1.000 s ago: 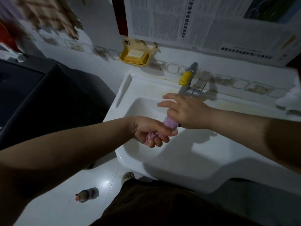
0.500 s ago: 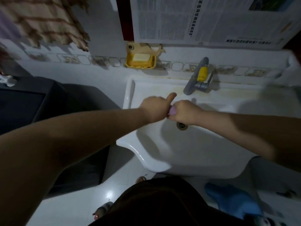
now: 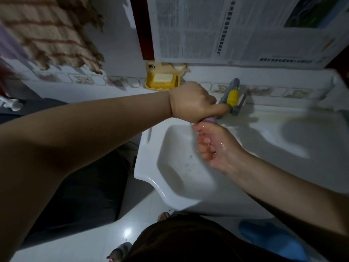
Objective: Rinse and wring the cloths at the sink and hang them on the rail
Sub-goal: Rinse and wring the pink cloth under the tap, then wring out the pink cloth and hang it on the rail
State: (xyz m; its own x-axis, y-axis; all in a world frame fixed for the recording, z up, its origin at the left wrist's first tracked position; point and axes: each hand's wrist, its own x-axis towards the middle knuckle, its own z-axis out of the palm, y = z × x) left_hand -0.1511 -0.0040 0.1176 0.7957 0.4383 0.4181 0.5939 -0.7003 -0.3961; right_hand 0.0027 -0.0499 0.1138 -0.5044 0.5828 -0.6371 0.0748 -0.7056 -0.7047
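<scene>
A small purple cloth is twisted into a tight roll over the white sink. My left hand grips its upper end in a fist, knuckles up, thumb stretched toward the tap. My right hand, wet and palm turned up, curls its fingers round the lower end just beneath. Only a short stub of cloth shows between the two hands. A brown checked cloth hangs at the upper left; the rail itself is out of view.
A grey tap with a yellow handle stands behind the basin. A yellow soap dish is fixed to the wall, newspaper above it. A dark cabinet stands left of the sink, a blue slipper on the floor.
Both hands have twisted against each other on the cloth: the left fist rose above and toward the tap, the right hand turned palm up below it.
</scene>
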